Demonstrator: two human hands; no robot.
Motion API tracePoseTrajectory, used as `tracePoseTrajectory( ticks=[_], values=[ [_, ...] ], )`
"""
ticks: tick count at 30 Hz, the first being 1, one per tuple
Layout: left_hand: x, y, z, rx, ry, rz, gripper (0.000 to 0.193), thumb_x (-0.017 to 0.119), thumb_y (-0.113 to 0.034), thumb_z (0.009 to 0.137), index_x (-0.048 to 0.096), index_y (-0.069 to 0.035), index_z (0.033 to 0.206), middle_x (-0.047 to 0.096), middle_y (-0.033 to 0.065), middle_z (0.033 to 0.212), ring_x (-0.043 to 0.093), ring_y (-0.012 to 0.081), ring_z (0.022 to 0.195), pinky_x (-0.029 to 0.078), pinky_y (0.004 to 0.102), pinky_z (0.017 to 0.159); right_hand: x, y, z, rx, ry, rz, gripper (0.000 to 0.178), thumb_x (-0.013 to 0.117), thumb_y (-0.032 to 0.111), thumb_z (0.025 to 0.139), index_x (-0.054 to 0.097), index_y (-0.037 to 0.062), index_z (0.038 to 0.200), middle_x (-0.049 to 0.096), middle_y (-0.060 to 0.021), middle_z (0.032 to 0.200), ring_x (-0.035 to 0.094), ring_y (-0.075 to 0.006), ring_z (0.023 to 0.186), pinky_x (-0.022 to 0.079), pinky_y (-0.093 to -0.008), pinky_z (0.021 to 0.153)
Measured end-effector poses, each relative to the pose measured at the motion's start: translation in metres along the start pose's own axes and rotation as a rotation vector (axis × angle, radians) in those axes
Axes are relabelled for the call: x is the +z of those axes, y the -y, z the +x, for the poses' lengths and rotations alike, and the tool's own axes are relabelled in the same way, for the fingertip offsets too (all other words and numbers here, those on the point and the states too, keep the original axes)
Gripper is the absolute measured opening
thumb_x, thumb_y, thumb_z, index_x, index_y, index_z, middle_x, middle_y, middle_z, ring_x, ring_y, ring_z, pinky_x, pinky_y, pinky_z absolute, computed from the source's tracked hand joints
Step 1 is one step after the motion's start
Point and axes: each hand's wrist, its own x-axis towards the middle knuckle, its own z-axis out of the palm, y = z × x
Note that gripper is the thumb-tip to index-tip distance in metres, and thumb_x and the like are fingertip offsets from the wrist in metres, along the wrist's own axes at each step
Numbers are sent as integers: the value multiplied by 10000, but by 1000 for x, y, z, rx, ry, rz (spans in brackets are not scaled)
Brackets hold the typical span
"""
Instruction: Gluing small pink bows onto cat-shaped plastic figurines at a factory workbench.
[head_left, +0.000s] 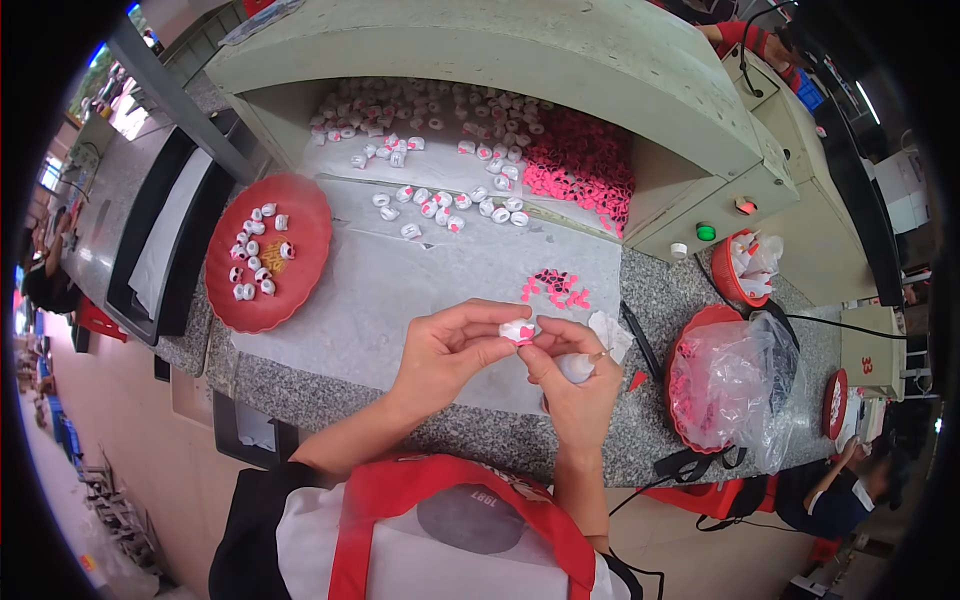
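Note:
In front of my chest, my left hand (448,352) pinches a small white rounded piece (513,328) between thumb and fingers. A bright pink bit (527,334) sits on its front. The thumb and index finger of my right hand (578,400) meet at that pink bit. Tucked in the same right hand is a small white bottle (577,368), partly covered by the fingers. Just beyond my hands, a loose cluster of small pink and dark pieces (556,289) lies on a white sheet (400,310).
A cream box-like cabinet (480,45) holds many white pieces (430,110) and a heap of pink pieces (580,165). White pieces also lie in a red plate (225,295) at left. To the right are a red bowl (690,440) with plastic bags and a red basket (735,285).

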Motion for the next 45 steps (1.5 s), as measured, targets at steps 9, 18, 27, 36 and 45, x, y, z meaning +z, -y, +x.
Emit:
tracePoseTrajectory(
  ticks=[9, 18, 27, 36, 45],
  values=[
    [6, 6, 0, 45, 20, 20, 255, 496, 61, 811, 510, 67, 1066, 518, 170, 1100, 532, 210, 993, 452, 306, 835, -11, 0, 9, -97, 205, -106, 193, 654, -54, 684, 608, -29, 869, 568, -52, 776, 518, -62, 568, 373, -170, 420],
    [14, 9, -2, 107, -50, 71, 250, 498, 64, 803, 512, 69, 1053, 522, 173, 1087, 537, 219, 983, 448, 315, 851, -13, -4, 12, -128, 220, -65, 182, 666, -40, 682, 610, -7, 852, 576, -55, 760, 547, -95, 663, 431, -196, 574],
    [12, 9, -2, -38, -78, -51, 249, 519, 42, 792, 534, 68, 1040, 561, 170, 1041, 553, 203, 958, 452, 312, 839, -10, -1, 8, -192, 177, -166, 154, 647, -60, 684, 613, -9, 826, 550, -30, 728, 503, -66, 637, 380, -181, 544],
    [-2, 8, 3, -208, -95, -205, 258, 555, -49, 802, 551, 42, 1043, 589, 161, 995, 575, 189, 913, 469, 299, 804, -12, -9, 11, -296, 223, -221, 210, 632, -86, 663, 584, -12, 854, 558, -56, 780, 511, -71, 630, 396, -181, 551],
    [1, -7, -5, -129, 77, -113, 266, 595, -24, 777, 492, 41, 1014, 601, 123, 869, 604, 176, 806, 501, 252, 706, -18, -13, 1, -148, 239, 127, 260, 665, -70, 642, 551, -5, 867, 562, -140, 895, 564, -114, 608, 442, -190, 488]
  ],
)
